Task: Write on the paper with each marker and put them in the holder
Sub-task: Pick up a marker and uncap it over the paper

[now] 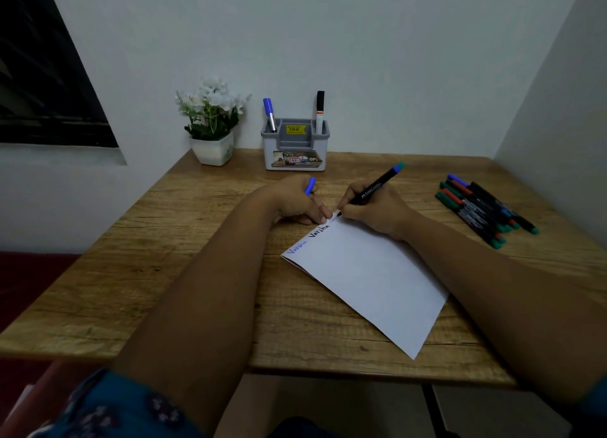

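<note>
Two hands at work, close together near table centre. Nearest: white paper (368, 273), skewed, long edge running from 5 o'clock up to 12; thin, light, prone to sliding on bare wood table (164, 273) unless pinned. Three words along its far edge, blue, black, a fainter third. Left hand (295, 204) curled round a blue cap (310, 186), fingertips (323, 215) pressing paper's top corner. Right hand (374, 212) pinching black marker (371, 189) low on barrel, tip on paper, blue-green end pointing to 1 o'clock. Marker: slim, rigid, light, smooth; best held near tip for writing, mid-barrel for carrying. At 3 o'clock, loose pile of markers (483, 211), still to use, likely to roll. At 12 o'clock, grey holder (295, 148) against wall, blue marker (269, 112) and black-capped marker (320, 110) upright inside. Potted white flowers (212, 122) at 11.
</note>
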